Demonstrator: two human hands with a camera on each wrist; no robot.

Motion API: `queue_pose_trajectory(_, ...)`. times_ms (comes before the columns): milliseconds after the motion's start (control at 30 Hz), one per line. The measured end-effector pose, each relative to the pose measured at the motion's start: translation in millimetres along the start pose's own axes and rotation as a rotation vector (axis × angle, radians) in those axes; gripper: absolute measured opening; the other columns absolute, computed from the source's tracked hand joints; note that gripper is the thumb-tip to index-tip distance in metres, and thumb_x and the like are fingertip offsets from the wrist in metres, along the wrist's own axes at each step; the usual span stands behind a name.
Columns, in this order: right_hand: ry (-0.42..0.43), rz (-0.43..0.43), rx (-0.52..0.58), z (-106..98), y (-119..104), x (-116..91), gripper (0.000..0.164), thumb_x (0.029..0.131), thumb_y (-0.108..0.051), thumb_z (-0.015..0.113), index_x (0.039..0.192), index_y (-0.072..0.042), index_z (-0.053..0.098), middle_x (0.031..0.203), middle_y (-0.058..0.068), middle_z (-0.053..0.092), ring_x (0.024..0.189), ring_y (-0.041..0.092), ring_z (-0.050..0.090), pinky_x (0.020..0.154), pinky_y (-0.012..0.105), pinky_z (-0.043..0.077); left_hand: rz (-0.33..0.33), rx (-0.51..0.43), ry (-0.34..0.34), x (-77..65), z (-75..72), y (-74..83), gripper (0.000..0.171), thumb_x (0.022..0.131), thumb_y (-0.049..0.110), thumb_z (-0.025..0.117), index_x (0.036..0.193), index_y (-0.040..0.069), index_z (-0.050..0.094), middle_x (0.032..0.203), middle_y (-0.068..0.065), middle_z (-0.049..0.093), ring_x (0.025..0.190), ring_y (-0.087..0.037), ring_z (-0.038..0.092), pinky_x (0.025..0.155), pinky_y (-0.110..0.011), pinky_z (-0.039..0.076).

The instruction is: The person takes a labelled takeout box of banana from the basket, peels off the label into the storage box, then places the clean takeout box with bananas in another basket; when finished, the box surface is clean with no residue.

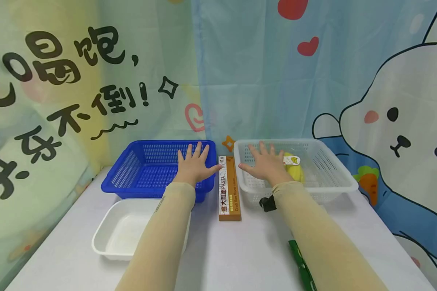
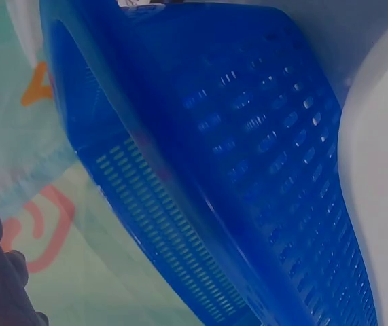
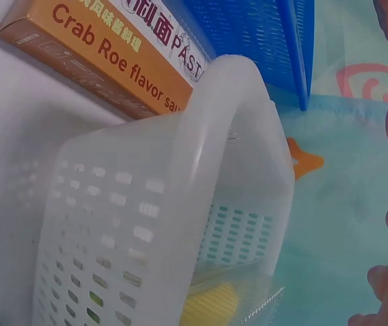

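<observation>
My left hand (image 1: 194, 166) is held out over the blue basket (image 1: 111, 185), fingers straight and spread, holding nothing. Its fingertips show at the lower left edge of the left wrist view. My right hand (image 1: 267, 163) hovers with spread fingers above the white basket (image 1: 335, 189). Inside that basket lies a yellow item (image 1: 295, 173) with a white label, partly hidden by the hand; clear wrapping shows around it in the right wrist view. Between the two baskets a brown and white pasta box (image 1: 230, 194) lies on the table, touched by neither hand.
A shallow white tray (image 1: 120, 230) stands in front of the blue basket, partly behind the left forearm. A green packet (image 1: 301, 264) lies near the right forearm, which covers part of it. A printed curtain (image 1: 240, 101) hangs behind the white table (image 1: 262, 250).
</observation>
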State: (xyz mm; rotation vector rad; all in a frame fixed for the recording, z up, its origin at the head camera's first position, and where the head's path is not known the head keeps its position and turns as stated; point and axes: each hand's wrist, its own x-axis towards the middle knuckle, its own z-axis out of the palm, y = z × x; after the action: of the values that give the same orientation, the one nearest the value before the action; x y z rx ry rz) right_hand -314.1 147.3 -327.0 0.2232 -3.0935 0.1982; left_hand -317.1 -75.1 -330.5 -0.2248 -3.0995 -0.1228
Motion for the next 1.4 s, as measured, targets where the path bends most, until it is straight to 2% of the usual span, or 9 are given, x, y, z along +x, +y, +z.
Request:
queue_pose_trajectory(233, -0.005, 0.004, -0.006, 2.3, -0.3, 0.0, 0.082, 0.083, -0.067, 0.038, 0.147, -0.022, 0.013, 0.152, 0.018, 0.003, 0.135, 0.050, 0.002, 0.101, 0.070, -0.001, 0.000, -0.016, -0.008, 0.1, -1.3, -2.7, 0.086, 0.080, 0.075, 0.030, 0.147, 0.027, 0.007, 0.155, -0.004, 0.003, 0.141, -0.031, 0.000, 0.109, -0.060, 0.002)
queue_pose_trajectory(367, -0.015, -0.002, -0.009, 0.6, 3.2, -1.5, 0.083, 0.083, -0.068, 0.038, 0.147, -0.022, 0.013, 0.152, 0.019, 0.001, 0.135, 0.049, 0.003, 0.102, 0.069, 0.002, 0.013, -0.055, -0.016, -0.6, -1.0, 2.8, 0.086, 0.080, 0.075, 0.030, 0.147, 0.027, 0.007, 0.155, -0.004, 0.001, 0.141, -0.031, -0.002, 0.109, -0.059, 0.002)
queue_pose_trajectory(500, -0.013, -0.024, -0.004, -7.6, 22.2, -6.7, 0.087, 0.081, -0.070, 0.039, 0.147, -0.021, 0.012, 0.152, 0.021, 0.002, 0.135, 0.049, 0.007, 0.102, 0.070, 0.005, 0.059, -0.157, -0.017, -2.1, 2.9, 23.4, 0.085, 0.082, 0.072, 0.032, 0.147, 0.024, 0.007, 0.154, -0.007, -0.001, 0.141, -0.031, 0.000, 0.111, -0.056, 0.007)
queue_pose_trajectory(633, -0.013, -0.003, 0.030, -16.8, 57.5, -16.7, 0.090, 0.080, -0.071, 0.041, 0.147, -0.018, 0.012, 0.150, 0.025, 0.003, 0.133, 0.051, 0.009, 0.100, 0.072, 0.006, 0.104, -0.259, -0.025, -9.8, 10.9, 52.5, 0.083, 0.084, 0.066, 0.037, 0.147, 0.020, 0.011, 0.154, -0.011, 0.002, 0.140, -0.033, 0.008, 0.111, -0.051, 0.016)
queue_pose_trajectory(867, -0.075, 0.035, 0.063, -19.8, 121.1, -39.5, 0.099, 0.075, -0.073, 0.046, 0.147, -0.014, 0.011, 0.147, 0.032, 0.003, 0.130, 0.055, 0.011, 0.093, 0.075, 0.014, 0.029, -0.536, -0.062, -30.1, 35.6, 89.3, 0.089, 0.083, 0.055, 0.054, 0.145, 0.007, 0.014, 0.152, -0.015, 0.013, 0.132, -0.031, 0.033, 0.104, -0.046, 0.035)
queue_pose_trajectory(1000, -0.114, 0.052, 0.138, -16.1, 146.2, -48.7, 0.106, 0.071, -0.073, 0.052, 0.147, -0.015, 0.007, 0.145, 0.035, -0.001, 0.128, 0.057, 0.010, 0.090, 0.077, 0.016, -0.022, -0.627, -0.069, -34.6, 51.5, 99.9, 0.095, 0.080, 0.057, 0.056, 0.146, 0.007, 0.010, 0.153, -0.017, 0.001, 0.126, -0.036, 0.041, 0.099, -0.046, 0.040)
queue_pose_trajectory(1133, -0.130, 0.056, 0.236, -7.8, 161.8, -52.9, 0.106, 0.073, -0.065, 0.059, 0.147, -0.013, 0.003, 0.145, 0.036, -0.005, 0.128, 0.059, 0.007, 0.091, 0.076, 0.018, -0.051, -0.685, -0.064, -34.8, 64.6, 106.0, 0.098, 0.078, 0.059, 0.057, 0.147, 0.009, 0.008, 0.152, -0.018, -0.004, 0.122, -0.039, 0.044, 0.096, -0.049, 0.042)
queue_pose_trajectory(1267, -0.135, 0.045, 0.285, 0.7, 168.6, -52.6, 0.103, 0.076, -0.056, 0.062, 0.147, -0.009, 0.003, 0.144, 0.037, -0.004, 0.128, 0.059, 0.005, 0.093, 0.074, 0.017, -0.055, -0.730, -0.049, -33.7, 73.8, 108.3, 0.099, 0.077, 0.056, 0.060, 0.146, 0.008, 0.008, 0.152, -0.015, 0.012, 0.125, -0.033, 0.043, 0.100, -0.046, 0.039)
queue_pose_trajectory(1400, -0.147, 0.029, 0.296, 6.3, 174.9, -52.9, 0.101, 0.078, -0.053, 0.061, 0.146, -0.005, 0.003, 0.144, 0.037, 0.005, 0.129, 0.057, 0.010, 0.096, 0.071, 0.018, -0.075, -0.782, -0.061, -34.7, 77.5, 112.7, 0.100, 0.077, 0.053, 0.062, 0.146, 0.006, 0.007, 0.147, -0.014, 0.030, 0.127, -0.029, 0.041, 0.103, -0.044, 0.036)
